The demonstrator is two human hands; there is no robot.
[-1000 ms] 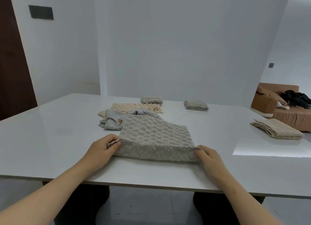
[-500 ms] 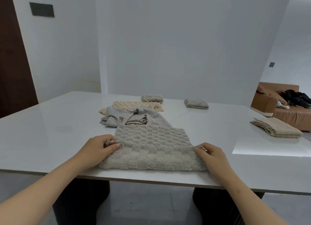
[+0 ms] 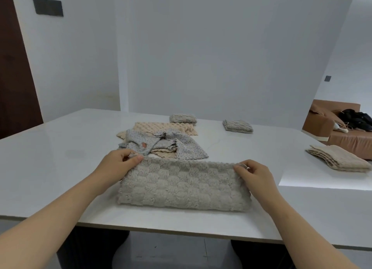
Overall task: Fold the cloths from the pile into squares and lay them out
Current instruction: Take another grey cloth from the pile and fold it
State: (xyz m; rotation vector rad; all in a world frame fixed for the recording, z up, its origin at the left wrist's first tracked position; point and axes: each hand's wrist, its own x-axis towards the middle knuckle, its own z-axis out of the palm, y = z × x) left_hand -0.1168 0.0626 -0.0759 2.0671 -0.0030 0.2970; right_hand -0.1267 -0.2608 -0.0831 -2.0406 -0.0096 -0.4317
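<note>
Head view: grey cloth (image 3: 184, 185) between both pinching hands.

The half-folded cloth (image 3: 184, 186) lies on the table (image 3: 50, 158), the pile (image 3: 161, 142) just behind it. Two folded squares (image 3: 182, 118) (image 3: 238, 125) sit farther back, a cloth stack (image 3: 340, 158) far right.

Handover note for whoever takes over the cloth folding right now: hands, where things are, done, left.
Left hand pinches the far left corner of the grey cloth; right hand pinches its far right corner.
It lies as a long folded strip near the front edge of the table.
Done: two grey folded squares at the far side, a beige folded cloth on the right.
Left: fold the strip square, lay it out, then the pile behind it: spotted cloth on peach ones.
</note>
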